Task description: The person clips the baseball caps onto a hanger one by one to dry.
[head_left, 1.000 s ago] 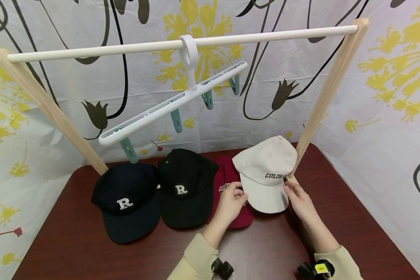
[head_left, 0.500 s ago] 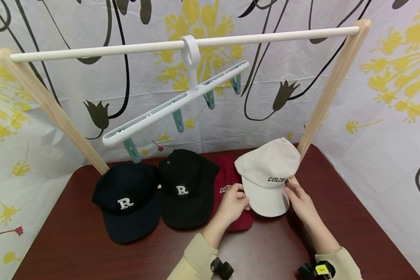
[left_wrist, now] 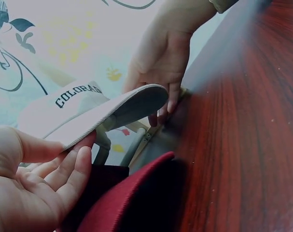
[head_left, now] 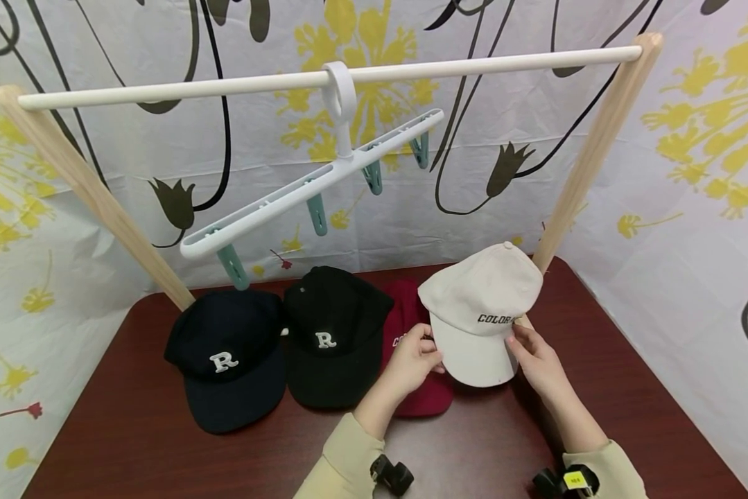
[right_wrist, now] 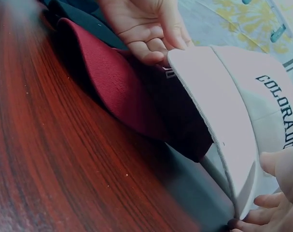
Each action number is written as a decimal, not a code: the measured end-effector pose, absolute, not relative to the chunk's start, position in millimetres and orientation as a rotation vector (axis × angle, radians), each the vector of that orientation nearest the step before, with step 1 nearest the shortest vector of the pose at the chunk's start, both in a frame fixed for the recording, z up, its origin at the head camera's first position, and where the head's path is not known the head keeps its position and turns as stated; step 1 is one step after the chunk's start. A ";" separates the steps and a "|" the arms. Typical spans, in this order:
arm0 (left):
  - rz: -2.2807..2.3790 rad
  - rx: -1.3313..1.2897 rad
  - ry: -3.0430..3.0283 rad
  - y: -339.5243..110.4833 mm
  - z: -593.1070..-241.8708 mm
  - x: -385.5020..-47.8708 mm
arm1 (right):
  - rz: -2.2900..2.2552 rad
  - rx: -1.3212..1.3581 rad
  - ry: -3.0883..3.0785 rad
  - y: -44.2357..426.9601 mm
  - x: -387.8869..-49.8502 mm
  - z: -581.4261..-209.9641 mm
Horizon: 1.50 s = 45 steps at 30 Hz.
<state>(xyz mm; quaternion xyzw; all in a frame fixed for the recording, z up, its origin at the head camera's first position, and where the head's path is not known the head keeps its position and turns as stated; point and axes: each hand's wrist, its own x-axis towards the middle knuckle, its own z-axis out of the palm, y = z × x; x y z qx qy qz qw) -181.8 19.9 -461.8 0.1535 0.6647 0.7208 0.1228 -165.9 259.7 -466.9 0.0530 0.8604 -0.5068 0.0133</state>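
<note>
A white baseball cap [head_left: 482, 291] lettered "COLORADO" is held by both hands at the right, its brim tilted down toward the person. The left hand [head_left: 413, 357] pinches the brim's left edge between thumb and fingers, as the left wrist view shows on the brim [left_wrist: 93, 121]. At the brim's right side, the right hand [head_left: 538, 360] holds the edge, thumb above and fingers beneath in the right wrist view. A maroon cap [head_left: 432, 398] lies partly hidden behind the left hand and white cap. Left of it lie a black cap [head_left: 333, 367] and a navy cap [head_left: 233, 388], each marked "R".
Above the caps, a white hanger [head_left: 274, 204] with several teal clips [head_left: 317, 215] hangs from a white rod [head_left: 193, 90]. Wooden posts [head_left: 105, 201] support the rod at both ends. A dark red-brown table [head_left: 118, 443] lies beneath; a patterned curtain backs it.
The white cap's crown has shifted slightly right, and the maroon cap's brim sits a little closer to the person. Both hands keep their hold on the white cap.
</note>
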 end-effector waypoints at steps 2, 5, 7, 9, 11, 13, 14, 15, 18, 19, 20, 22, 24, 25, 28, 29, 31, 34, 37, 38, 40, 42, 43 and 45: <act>2.109 0.455 1.927 18.6 -460.2 -181.6 | -1.571 0.167 2.686 259.9 -166.2 -467.6; 2.113 0.447 1.915 17.2 -456.6 -180.9 | -1.566 0.169 2.690 260.1 -166.3 -468.2; 2.112 0.449 1.915 16.1 -454.7 -180.4 | -1.567 0.171 2.690 259.8 -165.8 -467.4; 2.111 0.447 1.916 15.3 -454.0 -180.6 | -1.567 0.173 2.691 259.5 -165.4 -466.8; 2.111 0.452 1.912 14.5 -454.6 -181.3 | -1.574 0.175 2.691 259.2 -165.1 -466.4; 2.108 0.461 1.908 13.4 -455.5 -182.4 | -1.578 0.176 2.695 259.1 -165.0 -466.4; 2.107 0.460 1.901 12.9 -455.7 -182.8 | -1.579 0.178 2.697 259.0 -165.0 -466.5; 2.105 0.465 1.896 12.3 -455.8 -183.1 | -1.579 0.180 2.703 259.0 -165.1 -466.6; 2.100 0.477 1.880 10.3 -455.4 -183.4 | -1.573 0.186 2.723 259.3 -164.8 -467.1; 2.103 0.483 1.873 9.4 -454.9 -183.4 | -1.577 0.188 2.726 259.4 -164.9 -467.3; 2.103 0.483 1.868 8.7 -454.7 -183.5 | -1.582 0.188 2.728 259.5 -164.9 -467.5; 2.103 0.491 1.864 7.0 -454.4 -184.1 | -1.603 0.186 2.727 259.8 -165.1 -467.8; 2.108 0.497 1.854 5.5 -454.7 -184.9 | -1.633 0.182 2.717 259.7 -165.0 -467.7; 2.108 0.500 1.852 4.9 -454.8 -185.4 | -1.654 0.180 2.707 259.6 -165.0 -467.6; 2.103 0.501 1.853 3.0 -455.1 -186.7 | -1.699 0.176 2.689 259.2 -165.1 -467.6; 2.099 0.499 1.855 2.4 -455.5 -187.2 | -1.710 0.174 2.685 259.1 -165.0 -467.7; 2.091 0.491 1.860 1.0 -455.9 -187.9 | -1.725 0.174 2.682 258.9 -165.2 -467.8; 2.075 0.487 1.865 -1.7 -455.6 -188.4 | -1.734 0.176 2.681 258.3 -164.9 -467.4; 2.064 0.499 1.859 -4.7 -455.4 -189.2 | -1.759 0.174 2.670 258.1 -164.9 -467.6; 2.061 0.507 1.858 -5.5 -455.3 -189.5 | -1.767 0.170 2.666 258.1 -164.8 -467.4; 2.055 0.519 1.859 -7.0 -454.6 -189.9 | -1.791 0.155 2.657 258.4 -164.8 -466.9; 2.046 0.525 1.865 -8.3 -453.6 -190.6 | -1.811 0.141 2.648 258.6 -164.4 -465.8; 2.041 0.527 1.871 -9.0 -453.0 -190.9 | -1.830 0.136 2.637 258.4 -164.4 -465.0; 2.034 0.531 1.880 -10.5 -452.2 -191.6 | -1.865 0.130 2.620 258.0 -164.4 -463.2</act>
